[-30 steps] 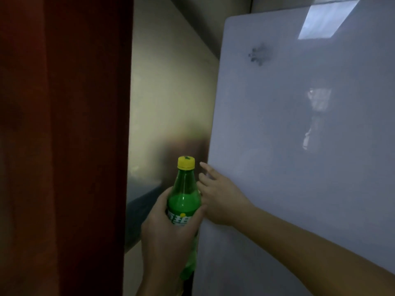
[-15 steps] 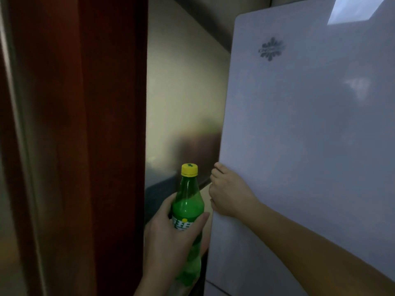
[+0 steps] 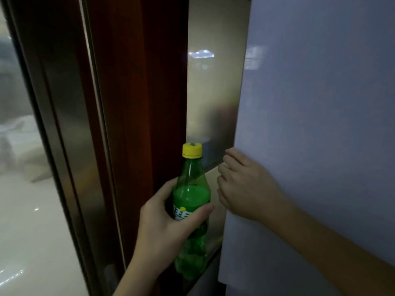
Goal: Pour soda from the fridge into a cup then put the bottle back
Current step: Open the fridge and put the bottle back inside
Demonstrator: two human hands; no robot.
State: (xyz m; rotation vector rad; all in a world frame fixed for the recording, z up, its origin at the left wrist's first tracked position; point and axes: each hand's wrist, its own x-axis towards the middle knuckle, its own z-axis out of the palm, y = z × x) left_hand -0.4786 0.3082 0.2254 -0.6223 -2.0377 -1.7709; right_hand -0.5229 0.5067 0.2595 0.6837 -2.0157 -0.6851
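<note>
Soda bottle (image 3: 191, 207), green translucent plastic with a yellow screw cap (image 3: 192, 150) fitted, stands upright in the left hand (image 3: 165, 223). The left hand's fingers and thumb wrap round the labelled mid-body; the long axis runs near vertical, cap uppermost. Liquid level sits at about the shoulder, so the bottle reads as partly used. Whether pouring is done cannot be confirmed: no cup is in view.

Right hand (image 3: 243, 189) lies just beside the bottle, to its right and at about the same height. Its fingers curl round the left edge of the pale grey-white glossy fridge door (image 3: 320, 124); the fingertips are hidden behind that edge, so the depth of grip cannot be read.

Controlling relation: the bottle sits left of the door edge, in front of the narrow gap between door and dark red-brown wooden frame (image 3: 139, 92). The left hand is the nearer hand to that gap. Judged from this, the door must swing toward the viewer and rightward before the bottle can travel past it.

Beyond the hands, the gap shows only a pale reflective side panel (image 3: 213, 86). No fridge shelf or interior is visible. The door's right side and top are cut off. At far left, a glass pane (image 3: 21, 146) shows blurred shapes.
</note>
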